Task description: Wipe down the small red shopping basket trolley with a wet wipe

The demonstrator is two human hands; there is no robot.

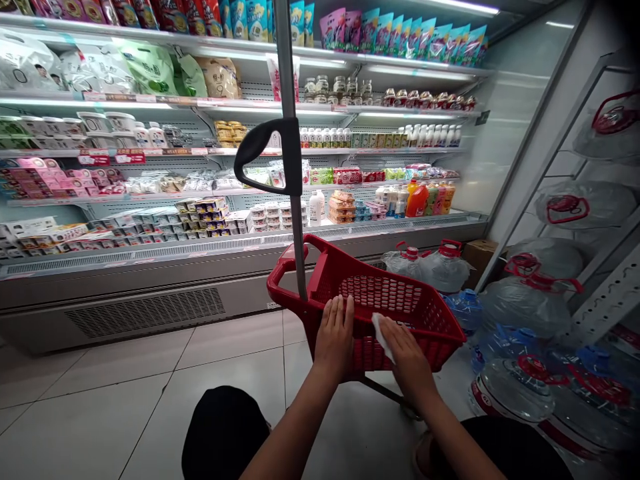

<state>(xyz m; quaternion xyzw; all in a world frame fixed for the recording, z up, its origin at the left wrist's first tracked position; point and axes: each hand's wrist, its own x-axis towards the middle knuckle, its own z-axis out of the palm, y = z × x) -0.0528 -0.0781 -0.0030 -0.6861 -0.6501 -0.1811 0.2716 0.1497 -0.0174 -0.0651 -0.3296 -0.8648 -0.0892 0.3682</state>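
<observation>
A red plastic shopping basket [400, 293] on wheels stands on the tiled floor in front of me, with a tall grey pull handle [291, 153] rising from its left end. My left hand [334, 337] rests flat against the basket's near wall, fingers together and stretched upward. Pressed against the same wall just to the right, my right hand [407, 357] holds a small white cloth [381, 333] under its fingers. The basket looks to have nothing inside it.
An open refrigerated display [150, 173] full of dairy packs, bottles and snack bags runs along the back. Large water jugs with red caps [520, 387] crowd the floor and a rack at the right. My dark-clothed knees [225, 433] sit low in view.
</observation>
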